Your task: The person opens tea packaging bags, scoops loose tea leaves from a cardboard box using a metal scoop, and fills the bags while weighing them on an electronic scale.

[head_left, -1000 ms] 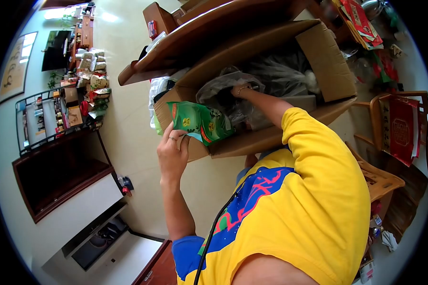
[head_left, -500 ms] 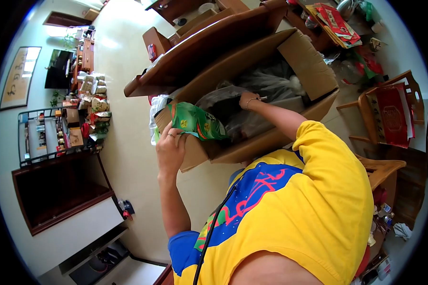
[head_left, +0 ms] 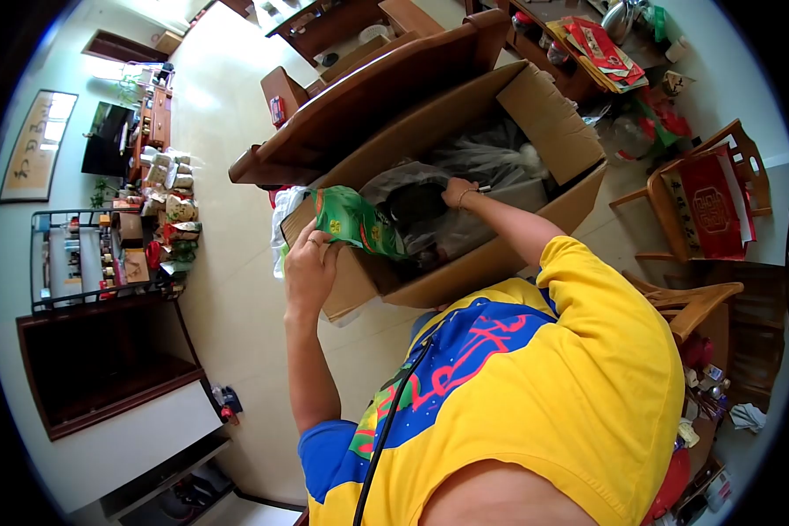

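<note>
A green printed packet [head_left: 352, 219] hangs at the near left corner of a large open cardboard box [head_left: 572, 197]. My left hand [head_left: 310, 270] is closed on the packet's lower left edge, thumb and fingers pinching it. Inside the box, my right hand [head_left: 458, 192] has its fingers curled at the edge of a clear plastic bag [head_left: 393, 182]. Something dark shows through the bag's opening, its kind hard to make out. More clear plastic [head_left: 491, 153] lies bunched toward the box's far right end.
A dark wooden bench back [head_left: 373, 92] stands right along the box's far side. To the right are a wooden chair [head_left: 657, 197] with a red bag [head_left: 714, 206] on it. White cloth or plastic [head_left: 287, 223] sits beside the box's left end. Packed shelves [head_left: 83, 250] line the left wall.
My right hand has shifted slightly, and more of the dark thing in the clear bag shows. My left hand still holds the green packet. The whole view has moved a little.
</note>
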